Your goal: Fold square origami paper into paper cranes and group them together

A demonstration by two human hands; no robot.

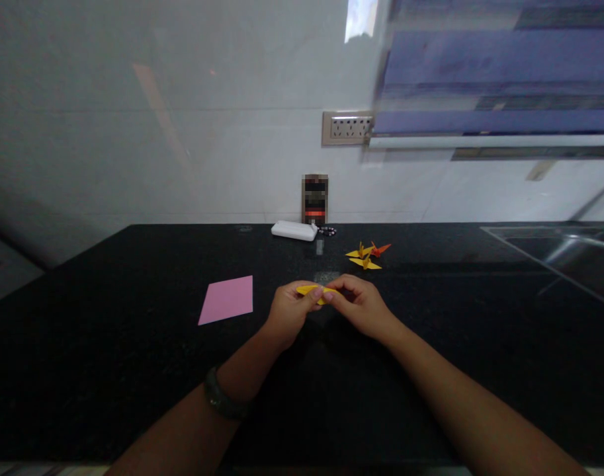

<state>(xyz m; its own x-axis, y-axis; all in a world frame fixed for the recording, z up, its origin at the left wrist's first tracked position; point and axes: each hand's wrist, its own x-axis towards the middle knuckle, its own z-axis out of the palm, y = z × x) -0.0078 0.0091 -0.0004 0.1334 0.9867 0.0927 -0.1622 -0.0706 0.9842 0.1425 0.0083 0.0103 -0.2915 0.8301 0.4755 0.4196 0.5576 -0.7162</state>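
A small folded piece of yellow paper (307, 289) is pinched between both my hands above the dark counter. My left hand (290, 309) grips its left part, the thumb pressed on top. From the other side, the thumb and fingers of my right hand (362, 304) close on the right part. The thumbs meet near the middle and hide some of the folds. Beyond my right hand lie folded paper cranes: a yellow one (366, 262) in front, with another yellow crane (360, 252) and an orange-red crane (380, 250) behind it. A pink paper sheet (227, 299) lies flat left of my left hand.
A white box-like device (294, 230) with a beaded strap (327, 231) sits near the wall. Behind it a phone-like object (314, 198), blurred out, leans upright. A sink (569, 254) is set into the black counter (133, 370) at right. Sockets (348, 127) are on the wall.
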